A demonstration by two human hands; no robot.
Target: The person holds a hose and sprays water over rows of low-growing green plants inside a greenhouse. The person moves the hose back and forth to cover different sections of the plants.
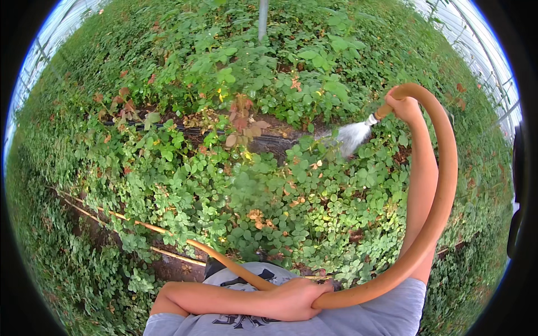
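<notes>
An orange-brown garden hose [443, 185] loops in a wide arc along my right arm. My right hand [404, 105] grips it close to its outlet end, out over the plants. From the pale nozzle [372, 119] a fan of water spray [353, 136] falls down and to the left onto leaves and the soil strip. Against my waist, my left hand [296, 298] is closed around the same hose. Beyond that hand the hose runs up and left, over the dark ground at the path.
Dense leafy green plants [269, 201] stand in rows all around me. Dark drip lines [273, 138] lie along the soil between two rows. A metal post [263, 21] rises ahead. Thin yellowish poles [178, 256] edge the path at left. Greenhouse film walls [483, 42] curve at the sides.
</notes>
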